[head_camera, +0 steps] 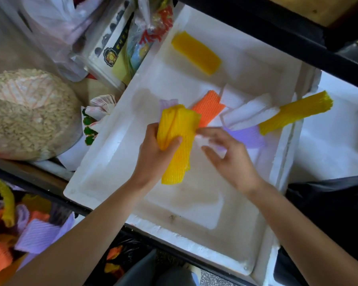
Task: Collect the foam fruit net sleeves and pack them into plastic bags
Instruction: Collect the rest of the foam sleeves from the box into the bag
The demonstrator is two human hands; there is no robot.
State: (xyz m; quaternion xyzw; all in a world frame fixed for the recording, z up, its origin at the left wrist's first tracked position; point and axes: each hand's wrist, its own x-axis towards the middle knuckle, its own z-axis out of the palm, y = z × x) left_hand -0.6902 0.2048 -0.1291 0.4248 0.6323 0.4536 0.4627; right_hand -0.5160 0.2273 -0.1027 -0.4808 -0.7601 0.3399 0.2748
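Your left hand (155, 147) has its fingers and thumb wrapped round a bundle of yellow sleeves (178, 137), held just above the floor of the white polystyrene box (194, 205). Your right hand (229, 155) is on a small white sleeve (202, 140) beside that bundle, fingers half spread, with the foam between thumb and forefinger. Blur hides whether the pinch has closed, so I cannot tell if you have it. Take that sleeve by its edge and lay it flat against the bundle along its length, so the left thumb can trap it. Foam this light will likely spring out of a loose fist. The box also holds an orange sleeve (208, 108), a purple sleeve (246, 136) and several more white sleeves (248, 112), all overlapping mid-box. A flat yellow sleeve (195, 52) sits alone at the far end, and a long yellow sleeve (296, 114) lies across the right rim. At lower left is a heap of mixed sleeves (33, 232). By your knees, a black plastic bag (122, 250) shows orange and yellow inside.
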